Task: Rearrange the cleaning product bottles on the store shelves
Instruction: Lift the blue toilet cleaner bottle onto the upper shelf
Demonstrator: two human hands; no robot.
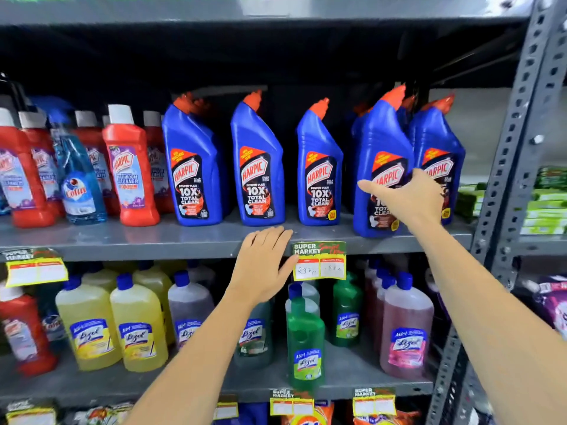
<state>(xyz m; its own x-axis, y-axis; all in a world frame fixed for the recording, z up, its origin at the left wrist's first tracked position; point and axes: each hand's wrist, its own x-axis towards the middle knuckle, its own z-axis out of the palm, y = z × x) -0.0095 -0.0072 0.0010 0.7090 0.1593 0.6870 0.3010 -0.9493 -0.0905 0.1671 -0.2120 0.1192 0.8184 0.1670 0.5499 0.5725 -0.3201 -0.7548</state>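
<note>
Several blue Harpic bottles with orange caps stand in a row on the grey middle shelf (122,240). My right hand (411,194) is wrapped around the front of one blue Harpic bottle (379,142) near the shelf's front edge, tilted slightly left. Another blue bottle (435,142) stands just behind and right of it. My left hand (264,265) lies flat on the shelf's front lip, fingers over the edge, holding nothing. It sits below the second (256,167) and third (319,167) Harpic bottles.
Red Harpic bathroom cleaner bottles (130,167) and a blue Colin bottle (78,182) fill the shelf's left. Lizol bottles, yellow (138,326), green (305,342) and pink (405,326), stand on the lower shelf. A price tag (319,262) hangs beside my left hand. A perforated steel upright (518,133) bounds the right.
</note>
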